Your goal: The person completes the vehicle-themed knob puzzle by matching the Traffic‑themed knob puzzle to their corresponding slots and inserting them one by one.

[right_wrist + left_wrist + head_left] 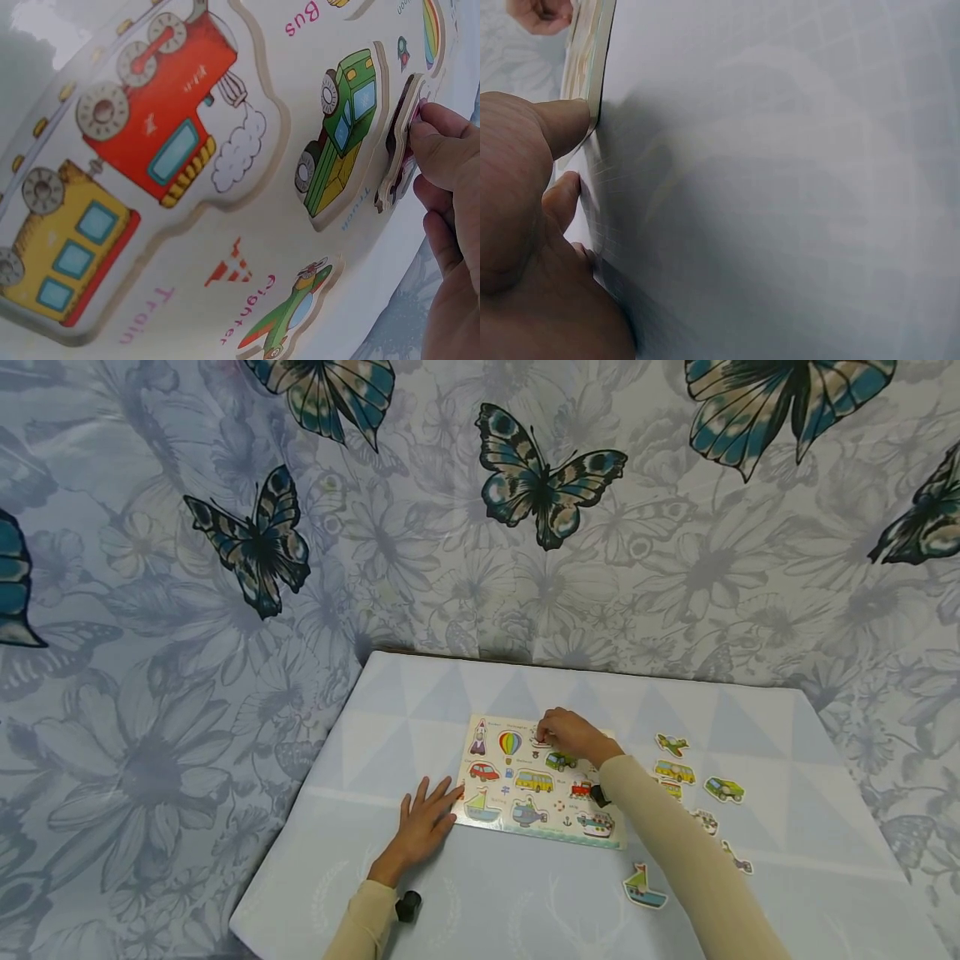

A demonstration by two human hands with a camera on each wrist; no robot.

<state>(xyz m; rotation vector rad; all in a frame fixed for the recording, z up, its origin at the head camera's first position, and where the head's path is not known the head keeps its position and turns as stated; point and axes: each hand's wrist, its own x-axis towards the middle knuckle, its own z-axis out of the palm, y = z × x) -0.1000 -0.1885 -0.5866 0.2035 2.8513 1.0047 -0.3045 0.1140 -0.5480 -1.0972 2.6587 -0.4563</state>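
Observation:
A cream wooden picture puzzle board (545, 832) with vehicle pictures lies on the table. At its upper edge my right hand (573, 733) pinches a thin wooden puzzle piece (397, 139) between thumb and fingers. The right wrist view shows this piece nearly edge-on beside the green truck (345, 135), so its picture is mostly hidden. My left hand (426, 822) lies with fingers spread at the board's lower left corner. In the left wrist view, its thumb (566, 126) touches the board's edge.
Right of the board lie loose pieces: a green plane (671, 744), a yellow bus (675, 772), a green truck piece (724, 789) and several others, some partly behind the right sleeve (675, 852). A sailboat piece (643, 888) lies nearer. A butterfly-patterned wall (420, 568) stands behind the table.

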